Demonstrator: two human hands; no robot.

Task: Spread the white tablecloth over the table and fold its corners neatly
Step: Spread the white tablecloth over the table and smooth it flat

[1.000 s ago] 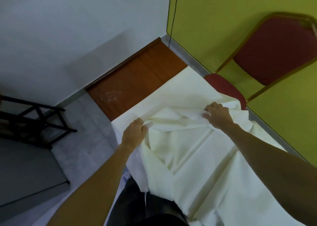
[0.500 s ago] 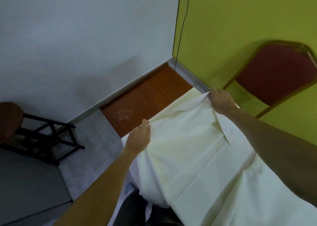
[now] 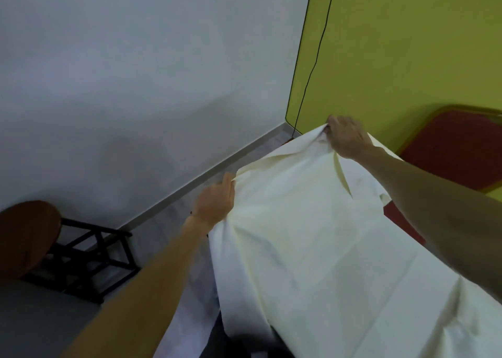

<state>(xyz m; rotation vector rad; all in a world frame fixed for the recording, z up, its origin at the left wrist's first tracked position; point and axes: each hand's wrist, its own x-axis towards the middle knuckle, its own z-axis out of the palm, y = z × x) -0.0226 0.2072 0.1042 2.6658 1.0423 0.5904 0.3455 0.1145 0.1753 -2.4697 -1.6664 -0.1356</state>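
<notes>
The white tablecloth stretches away from me and hides the whole table beneath it. My left hand grips the cloth's far left edge, the fabric bunched in its fingers. My right hand pinches the far right edge, further out near the room's corner. Between the two hands the far edge is pulled taut, with a crease below the right hand. The cloth's left side hangs down past the table's edge.
A red padded chair with a gold frame stands against the green wall on the right. A round brown stool with black legs sits at the left by the white wall. A black cable runs down the corner.
Both hands have carried the cloth's far edge away from me toward the corner. The bare wooden tabletop seen before is now covered, and the bunched folds have been pulled flatter.
</notes>
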